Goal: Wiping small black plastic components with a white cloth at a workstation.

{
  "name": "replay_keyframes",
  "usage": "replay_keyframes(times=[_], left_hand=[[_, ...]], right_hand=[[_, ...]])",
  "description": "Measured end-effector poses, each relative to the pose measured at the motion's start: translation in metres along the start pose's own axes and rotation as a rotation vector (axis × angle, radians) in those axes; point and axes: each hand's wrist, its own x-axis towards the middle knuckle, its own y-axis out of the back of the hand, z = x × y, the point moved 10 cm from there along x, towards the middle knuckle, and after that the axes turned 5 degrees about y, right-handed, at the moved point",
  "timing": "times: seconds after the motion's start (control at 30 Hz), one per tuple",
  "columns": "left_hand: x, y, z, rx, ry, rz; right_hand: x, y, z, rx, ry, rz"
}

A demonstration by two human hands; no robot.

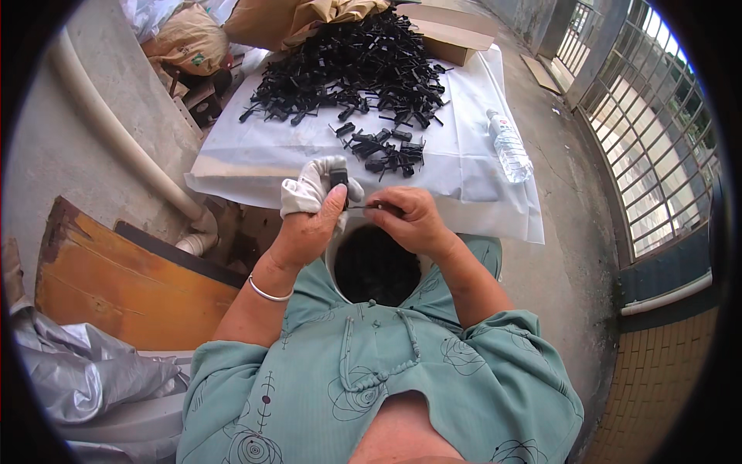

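Head view, white bucket (331,271), black pieces (376,267) inside

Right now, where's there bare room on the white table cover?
Bare white cover shows between the loose black cluster and the plastic bottle, and at left, between the big black pile and the near edge by your left hand. Crowded: the far middle, under that pile beside the cardboard box.

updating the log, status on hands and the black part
Left hand, partly gloved, holding small black part. Right hand gripping thin tool, tip pointed toward it. No obstruction visible between hands.
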Motion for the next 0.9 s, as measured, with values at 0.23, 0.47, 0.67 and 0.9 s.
replay_keyframes(times=[0.23,0.47,0.67,0.9], left_hand=[[0.0,-0.009,-0.018,0.281,-0.054,-0.015],[0.017,-0.029,-0.011,0.349,-0.235,-0.06],[0.033,-0.022,-0.035,0.219,-0.059,-0.03],[0.044,-0.024,-0.052,0.319,-0.037,-0.036]], right_hand=[[0.001,0.01,0.007,0.133,-0.03,0.081],[-0.01,-0.003,0.048,0.412,-0.287,0.069],[-0.004,0.007,0.053,0.2,-0.241,0.021],[-0.002,0.002,0.065,0.262,-0.236,-0.068]])
